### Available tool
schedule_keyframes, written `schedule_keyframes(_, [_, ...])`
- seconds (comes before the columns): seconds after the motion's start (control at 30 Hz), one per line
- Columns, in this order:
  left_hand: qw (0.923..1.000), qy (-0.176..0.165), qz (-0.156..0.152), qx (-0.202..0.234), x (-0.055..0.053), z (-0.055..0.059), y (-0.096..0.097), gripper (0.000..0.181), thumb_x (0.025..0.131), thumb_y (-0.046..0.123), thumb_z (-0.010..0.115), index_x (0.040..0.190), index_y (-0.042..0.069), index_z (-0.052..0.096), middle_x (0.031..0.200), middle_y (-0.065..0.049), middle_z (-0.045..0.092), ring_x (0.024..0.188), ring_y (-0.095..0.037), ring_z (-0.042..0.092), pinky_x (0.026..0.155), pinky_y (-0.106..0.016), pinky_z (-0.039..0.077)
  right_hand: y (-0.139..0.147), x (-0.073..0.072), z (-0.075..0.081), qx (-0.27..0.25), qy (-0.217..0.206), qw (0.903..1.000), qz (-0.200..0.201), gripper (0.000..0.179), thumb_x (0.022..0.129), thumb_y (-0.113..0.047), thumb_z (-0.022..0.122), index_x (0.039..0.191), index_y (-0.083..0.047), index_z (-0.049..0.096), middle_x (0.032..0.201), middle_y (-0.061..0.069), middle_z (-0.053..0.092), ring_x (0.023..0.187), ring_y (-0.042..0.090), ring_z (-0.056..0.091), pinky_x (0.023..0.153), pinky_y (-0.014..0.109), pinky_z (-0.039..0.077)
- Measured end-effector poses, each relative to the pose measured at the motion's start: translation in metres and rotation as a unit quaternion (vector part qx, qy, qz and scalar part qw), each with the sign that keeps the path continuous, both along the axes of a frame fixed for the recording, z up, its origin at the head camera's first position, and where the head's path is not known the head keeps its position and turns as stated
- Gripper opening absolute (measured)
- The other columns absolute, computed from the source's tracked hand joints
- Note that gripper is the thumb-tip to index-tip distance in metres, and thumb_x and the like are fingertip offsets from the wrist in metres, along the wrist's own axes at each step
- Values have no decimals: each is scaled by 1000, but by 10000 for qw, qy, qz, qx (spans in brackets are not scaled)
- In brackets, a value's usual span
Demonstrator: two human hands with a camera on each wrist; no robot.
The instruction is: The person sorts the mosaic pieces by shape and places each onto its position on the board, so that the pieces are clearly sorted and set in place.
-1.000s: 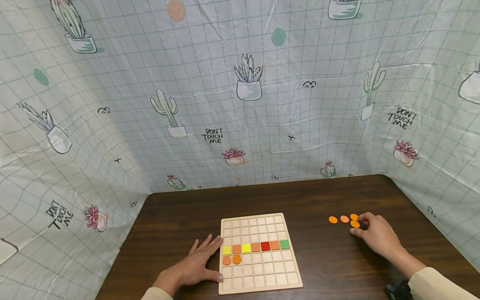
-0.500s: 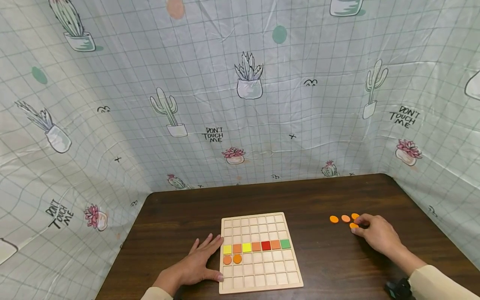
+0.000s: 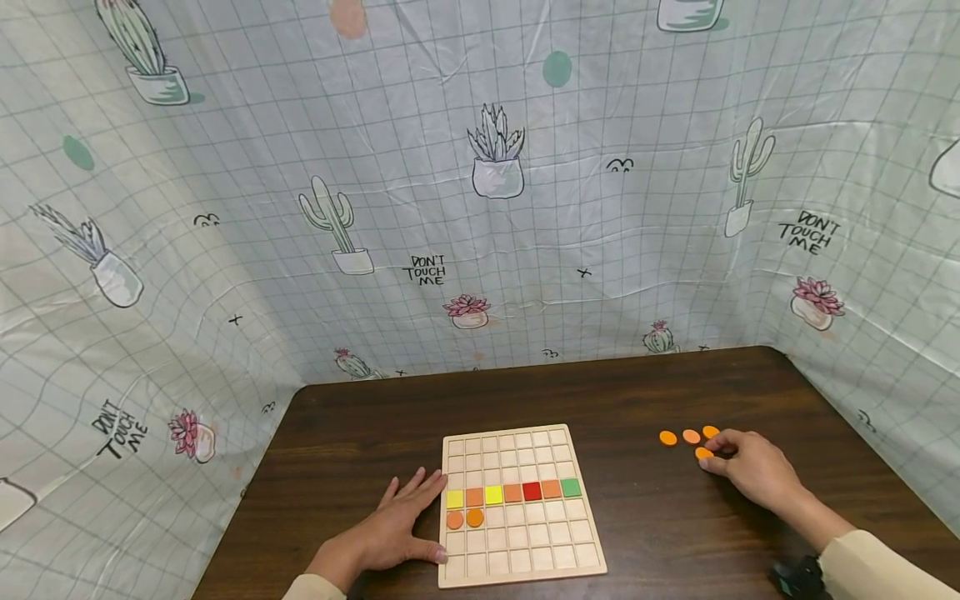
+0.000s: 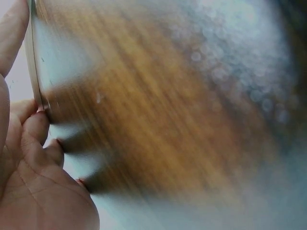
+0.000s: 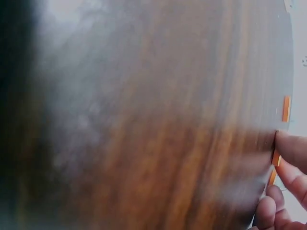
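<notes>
In the head view my left hand (image 3: 397,527) rests on the table with fingers spread, its thumb and fingertips touching the left edge of a wooden grid board (image 3: 517,560). The board bears a row of coloured squares, among them a red square (image 3: 532,492) and a green square (image 3: 571,487). Under the row's left end lie a peach disc (image 3: 455,520) and a darker orange disc (image 3: 475,518). On the right, my right hand (image 3: 756,471) pinches an orange disc (image 3: 702,453) between thumb and forefinger, low at the tabletop; the right wrist view shows this orange disc (image 5: 277,158) between the fingertips.
Near the right hand lie another orange disc (image 3: 667,438), a peach disc (image 3: 692,437) and a further orange disc (image 3: 711,432). The dark wooden table (image 3: 360,433) is backed by a hanging cloth (image 3: 420,208) with cactus prints. A black object (image 3: 798,578) sits at the right wrist.
My right hand has closed its fingertips on the nearest orange disc, which has shifted slightly toward me and to the left. The left hand and board have stayed put.
</notes>
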State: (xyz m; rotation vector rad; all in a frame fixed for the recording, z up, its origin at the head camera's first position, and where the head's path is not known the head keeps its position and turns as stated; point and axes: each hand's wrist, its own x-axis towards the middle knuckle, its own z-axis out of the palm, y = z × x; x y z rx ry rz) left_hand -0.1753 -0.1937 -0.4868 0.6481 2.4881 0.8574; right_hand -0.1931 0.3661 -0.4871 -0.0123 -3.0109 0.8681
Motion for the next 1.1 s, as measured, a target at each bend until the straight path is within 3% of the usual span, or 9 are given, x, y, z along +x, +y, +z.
schedule_keyframes(0.23, [9999, -73, 8, -139, 2, 8, 4, 106, 88, 53, 80, 169, 13, 25, 177, -10, 21, 164, -42, 7, 127, -70, -6, -2, 6, 0, -196, 248, 9993, -211, 32, 97, -26, 76, 113, 2, 70, 106, 17, 76, 89, 29, 73, 69, 41, 55])
schedule_keyframes(0.47, [9998, -104, 13, -154, 2, 8, 4, 107, 88, 56, 79, 170, 13, 25, 176, -11, 21, 164, -42, 6, 127, -70, -7, -6, 9, -2, -463, 500, 9975, -183, 30, 96, -21, 77, 118, 0, 71, 100, 9, 78, 85, 20, 70, 66, 31, 50])
schedule_keyframes(0.73, [9999, -58, 1, -111, 2, 9, 4, 106, 88, 55, 79, 169, 12, 25, 176, -11, 22, 164, -42, 7, 127, -70, -6, -15, 9, -1, -644, 478, 9968, -54, 34, 95, -21, 80, 121, 0, 74, 114, 19, 78, 97, 30, 75, 70, 27, 58])
schedule_keyframes(1.1, [10000, -22, -24, -92, 3, 9, 3, 107, 88, 56, 79, 170, 13, 25, 176, -12, 22, 164, -43, 7, 127, -71, -6, -30, 10, 1, -922, 269, 9954, 76, 36, 98, -19, 77, 127, -1, 72, 111, 18, 79, 98, 32, 75, 66, 26, 57])
